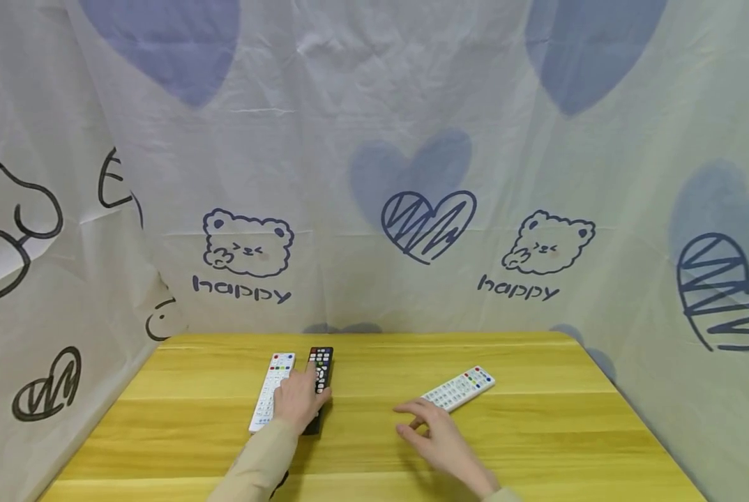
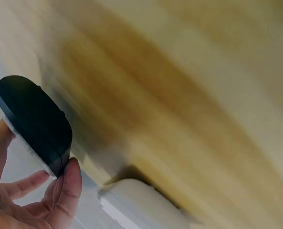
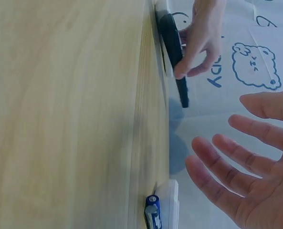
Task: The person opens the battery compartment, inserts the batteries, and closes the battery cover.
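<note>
My left hand (image 1: 298, 401) grips a black remote control (image 1: 322, 355) by its sides, thumb on one edge and fingers on the other. In the left wrist view the remote's dark underside faces the camera, and the right wrist view shows it tilted over the table. Just left of it lies a white remote control (image 1: 265, 402), partly covered by that hand. My right hand (image 1: 440, 438) hovers with loosely bent fingers and nothing in them. Beyond its fingers a second white remote control (image 1: 459, 389) lies slanted. Blue batteries (image 3: 153, 213) appear beside this remote in the right wrist view.
The wooden table (image 1: 538, 432) has rounded far corners. A pale cloth (image 1: 349, 293) printed with hearts and bears hangs behind it and along both sides. A small dark thing (image 1: 279, 483) shows beside the left sleeve near the front.
</note>
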### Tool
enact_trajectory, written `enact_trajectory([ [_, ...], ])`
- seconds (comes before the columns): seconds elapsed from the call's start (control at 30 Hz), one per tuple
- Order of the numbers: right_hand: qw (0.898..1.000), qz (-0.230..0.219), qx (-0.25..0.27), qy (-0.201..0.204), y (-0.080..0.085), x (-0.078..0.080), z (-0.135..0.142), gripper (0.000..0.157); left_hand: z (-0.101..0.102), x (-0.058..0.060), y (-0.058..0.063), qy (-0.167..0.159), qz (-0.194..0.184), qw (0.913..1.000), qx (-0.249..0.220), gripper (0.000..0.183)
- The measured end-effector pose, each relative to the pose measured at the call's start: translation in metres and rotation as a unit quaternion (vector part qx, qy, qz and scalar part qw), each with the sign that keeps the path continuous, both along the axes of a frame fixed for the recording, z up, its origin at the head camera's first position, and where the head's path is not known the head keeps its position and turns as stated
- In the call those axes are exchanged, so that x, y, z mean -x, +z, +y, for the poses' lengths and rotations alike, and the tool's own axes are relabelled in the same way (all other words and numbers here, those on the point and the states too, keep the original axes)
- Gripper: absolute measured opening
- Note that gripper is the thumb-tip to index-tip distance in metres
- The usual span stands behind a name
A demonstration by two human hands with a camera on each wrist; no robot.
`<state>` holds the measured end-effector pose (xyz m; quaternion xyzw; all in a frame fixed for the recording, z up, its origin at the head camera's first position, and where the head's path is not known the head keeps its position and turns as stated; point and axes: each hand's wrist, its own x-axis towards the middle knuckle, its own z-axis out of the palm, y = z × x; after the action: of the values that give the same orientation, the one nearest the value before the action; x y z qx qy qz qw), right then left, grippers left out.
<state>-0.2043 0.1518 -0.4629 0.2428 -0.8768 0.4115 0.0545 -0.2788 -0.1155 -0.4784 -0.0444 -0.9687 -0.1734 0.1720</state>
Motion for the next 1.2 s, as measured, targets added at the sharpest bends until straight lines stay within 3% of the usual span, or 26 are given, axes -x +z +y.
enact_trajectory([
  [0.23, 1.0, 0.003, 0.003, -0.013, 0.001, 0.0, 0.01, 0.031, 0.0, 0.016, -0.004, 0.018, -0.028, 0.9988, 0.037, 0.052],
  [0.5, 0.999, 0.02, 0.023, -0.035, 0.0, 0.001, 0.021, 0.027, 0.002, 0.02, -0.007, 0.03, -0.042, 0.9974, 0.049, 0.054],
  [0.63, 0.998, 0.009, 0.037, -0.055, 0.002, 0.001, 0.026, 0.026, 0.013, 0.015, -0.001, 0.051, -0.048, 0.9923, 0.102, 0.064],
  [0.73, 0.994, -0.013, 0.054, -0.094, 0.005, 0.001, 0.029, 0.025, 0.03, 0.009, 0.006, 0.049, -0.033, 0.984, 0.168, 0.068],
  [0.83, 0.986, -0.018, 0.08, -0.142, 0.007, 0.002, 0.033, 0.02, 0.052, 0.004, 0.01, 0.0, 0.014, 0.9788, 0.204, 0.06],
  [0.9, 0.981, -0.011, 0.098, -0.17, 0.008, 0.002, 0.036, 0.015, 0.069, 0.001, 0.011, -0.052, 0.048, 0.9765, 0.203, 0.051],
  [0.97, 0.976, 0.001, 0.107, -0.189, 0.01, 0.003, 0.04, 0.011, 0.084, 0.0, 0.01, -0.11, 0.058, 0.9732, 0.194, 0.044],
  [1.07, 0.971, 0.013, 0.11, -0.214, 0.011, 0.004, 0.046, 0.011, 0.105, -0.002, 0.008, -0.187, 0.034, 0.9634, 0.189, 0.042],
  [1.2, 0.965, 0.013, 0.11, -0.239, 0.012, 0.004, 0.053, 0.012, 0.125, -0.008, 0.008, -0.245, -0.01, 0.9457, 0.214, 0.043],
])
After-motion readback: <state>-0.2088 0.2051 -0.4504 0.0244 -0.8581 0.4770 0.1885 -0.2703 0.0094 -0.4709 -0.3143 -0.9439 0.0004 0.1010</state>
